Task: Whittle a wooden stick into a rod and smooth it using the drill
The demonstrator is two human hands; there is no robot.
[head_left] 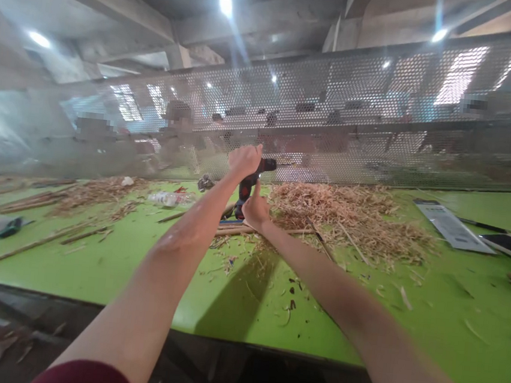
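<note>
Left hand (246,159) atop and right hand (256,210) low, both clasp a black drill (267,165) at the far middle of the green surface (428,319), where shavings (335,211) to its right could clog it if a slack grip lets it tip.

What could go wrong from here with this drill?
The left hand and right hand are close together on the black drill, so one might slip or get pinched if it runs. The pale shavings heaped beside it could scatter, or perhaps snag, if the drill swings their way.
</note>
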